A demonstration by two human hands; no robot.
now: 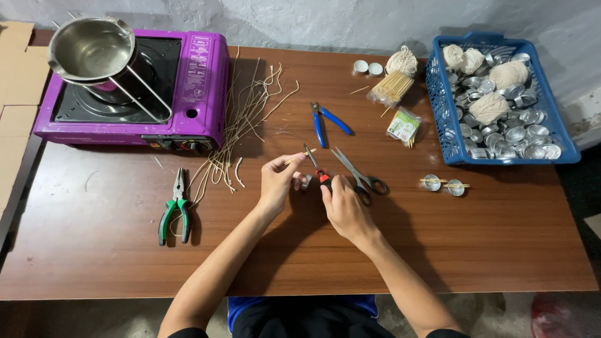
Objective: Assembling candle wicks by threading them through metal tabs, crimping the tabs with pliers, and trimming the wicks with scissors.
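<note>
My left hand [277, 181] pinches a thin wooden stick [299, 156] at table centre, fingers closed on it. My right hand [341, 203] grips small pliers with red and black handles [317, 168], whose jaws reach up to the stick's tip. A small metal cup [306, 182] peeks out between the two hands. Grey scissors [360, 174] lie just right of my right hand, touching it at the handles.
A purple portable stove [134, 87] carries a steel pot [91, 50] at the back left. Loose wicks [241, 125], green pliers [176, 206] and blue pliers [327, 122] lie about. A blue basket [447, 147] of metal cups stands right; two cups with sticks [443, 184] sit near it.
</note>
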